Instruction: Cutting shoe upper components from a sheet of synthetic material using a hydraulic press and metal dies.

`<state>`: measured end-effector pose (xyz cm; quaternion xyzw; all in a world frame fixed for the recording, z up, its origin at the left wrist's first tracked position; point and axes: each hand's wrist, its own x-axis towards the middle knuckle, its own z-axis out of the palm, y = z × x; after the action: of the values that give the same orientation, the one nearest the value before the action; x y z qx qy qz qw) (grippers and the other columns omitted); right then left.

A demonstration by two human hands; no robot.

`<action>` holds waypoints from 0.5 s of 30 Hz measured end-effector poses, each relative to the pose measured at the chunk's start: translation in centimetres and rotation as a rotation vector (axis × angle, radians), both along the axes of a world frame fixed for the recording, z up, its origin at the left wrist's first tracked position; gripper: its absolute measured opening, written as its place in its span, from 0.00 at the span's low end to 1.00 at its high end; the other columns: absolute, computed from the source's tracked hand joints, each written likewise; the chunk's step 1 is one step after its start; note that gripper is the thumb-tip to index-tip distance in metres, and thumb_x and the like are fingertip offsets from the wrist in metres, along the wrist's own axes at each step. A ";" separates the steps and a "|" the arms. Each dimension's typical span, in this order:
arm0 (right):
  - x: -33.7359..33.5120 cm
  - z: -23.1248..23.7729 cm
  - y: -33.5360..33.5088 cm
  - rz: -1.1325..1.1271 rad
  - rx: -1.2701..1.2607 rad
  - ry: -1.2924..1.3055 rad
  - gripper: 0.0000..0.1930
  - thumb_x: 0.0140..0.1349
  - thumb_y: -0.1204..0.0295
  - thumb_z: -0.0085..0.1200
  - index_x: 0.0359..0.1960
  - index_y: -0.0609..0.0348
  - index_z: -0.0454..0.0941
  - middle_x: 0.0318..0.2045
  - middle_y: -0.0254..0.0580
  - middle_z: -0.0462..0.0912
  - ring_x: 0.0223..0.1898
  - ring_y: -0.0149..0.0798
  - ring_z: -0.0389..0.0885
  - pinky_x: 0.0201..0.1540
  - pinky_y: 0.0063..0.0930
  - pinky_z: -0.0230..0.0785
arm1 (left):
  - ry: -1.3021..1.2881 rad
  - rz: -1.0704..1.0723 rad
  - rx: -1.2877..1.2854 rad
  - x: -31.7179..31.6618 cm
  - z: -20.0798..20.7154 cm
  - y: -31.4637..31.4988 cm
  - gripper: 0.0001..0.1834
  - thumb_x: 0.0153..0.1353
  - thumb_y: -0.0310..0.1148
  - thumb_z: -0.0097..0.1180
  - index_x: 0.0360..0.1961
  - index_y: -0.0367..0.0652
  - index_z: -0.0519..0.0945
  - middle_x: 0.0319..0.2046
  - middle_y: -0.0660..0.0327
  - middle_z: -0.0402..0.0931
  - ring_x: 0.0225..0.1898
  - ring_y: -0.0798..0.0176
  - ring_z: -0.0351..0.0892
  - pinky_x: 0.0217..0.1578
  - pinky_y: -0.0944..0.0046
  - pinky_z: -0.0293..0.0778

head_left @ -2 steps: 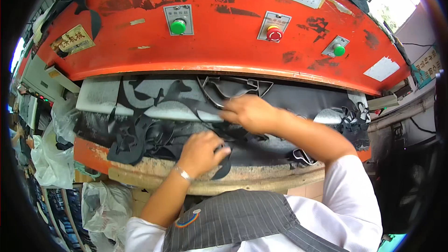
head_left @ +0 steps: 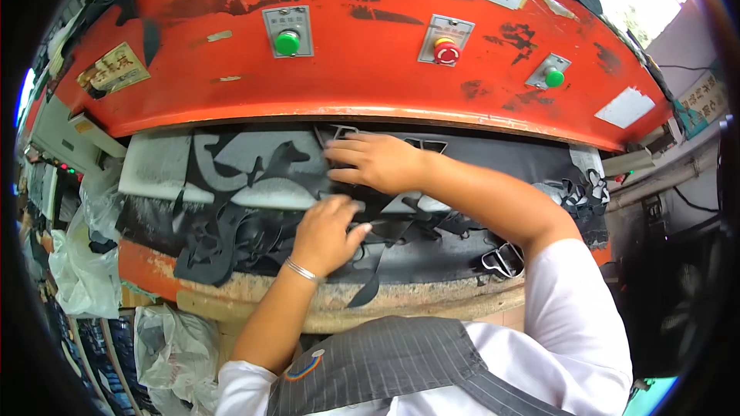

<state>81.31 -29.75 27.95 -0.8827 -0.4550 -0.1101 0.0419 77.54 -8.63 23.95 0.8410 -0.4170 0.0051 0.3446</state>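
My right hand (head_left: 383, 162), fingers stretched out and tips blurred, reaches over the left part of a metal cutting die (head_left: 433, 145) with thin upright walls. Whether it touches the die cannot be made out. The die lies on a black sheet (head_left: 509, 156) at the front of the press. Closer to me and to the left, my left hand (head_left: 327, 236) is over black offcuts, thumb apart from the fingers; its fingertips are smeared by motion. Cut black scraps (head_left: 206, 250) heap left of it. A pale cutting board (head_left: 156, 171) shows between the black remnants.
The red press beam (head_left: 370, 77) spans the back, with a green button (head_left: 287, 42), a red stop button (head_left: 446, 52) and another green button (head_left: 553, 77). A smaller metal die (head_left: 502, 260) lies at the front right. Plastic bags (head_left: 173, 347) stand at the left.
My right hand has moved left and its fingers have straightened over the die. My left hand has moved forward, away from me. The view has shifted slightly.
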 end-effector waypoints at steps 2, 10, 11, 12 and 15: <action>5.8 -2.6 0.6 0.240 -0.118 -0.029 0.14 0.56 0.68 0.49 0.43 0.52 0.80 0.57 0.48 0.71 0.65 0.47 0.63 0.68 0.48 0.53 | -0.069 0.028 0.087 2.6 -3.2 -0.5 0.24 0.52 0.40 0.62 0.49 0.38 0.77 0.50 0.50 0.73 0.53 0.45 0.70 0.56 0.53 0.66; 9.1 4.5 -1.3 0.395 -0.043 -0.211 0.05 0.47 0.68 0.52 0.21 0.53 0.77 0.23 0.34 0.75 0.37 0.41 0.77 0.59 0.43 0.66 | -0.153 -0.036 0.061 5.2 -4.1 0.0 0.27 0.47 0.39 0.65 0.50 0.41 0.77 0.51 0.52 0.73 0.56 0.45 0.68 0.58 0.51 0.63; 7.4 7.7 -2.9 0.217 -0.112 -0.279 0.03 0.46 0.69 0.54 0.22 0.52 0.77 0.24 0.33 0.74 0.38 0.40 0.76 0.51 0.39 0.68 | -0.128 -0.059 0.078 5.4 -3.9 -0.1 0.27 0.47 0.39 0.65 0.49 0.41 0.77 0.50 0.52 0.73 0.55 0.45 0.69 0.57 0.51 0.64; 5.9 10.3 -4.7 -0.014 -0.191 -0.333 0.04 0.45 0.69 0.54 0.23 0.51 0.78 0.26 0.33 0.75 0.39 0.39 0.75 0.47 0.36 0.68 | -0.114 -0.086 0.095 6.0 -3.3 -0.2 0.26 0.47 0.38 0.65 0.48 0.40 0.78 0.50 0.52 0.74 0.55 0.45 0.69 0.56 0.51 0.65; 2.9 10.5 -10.4 -0.824 -0.189 -0.139 0.05 0.52 0.68 0.57 0.30 0.50 0.81 0.33 0.38 0.81 0.42 0.43 0.79 0.42 0.41 0.73 | -0.042 -0.065 0.022 8.2 -2.5 -1.3 0.24 0.46 0.36 0.66 0.45 0.40 0.79 0.45 0.55 0.76 0.48 0.50 0.73 0.51 0.54 0.66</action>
<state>84.25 -40.18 38.46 -0.9811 -0.0740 -0.1349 -0.1174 85.73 -9.93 21.47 0.8304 -0.4514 0.0070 0.3264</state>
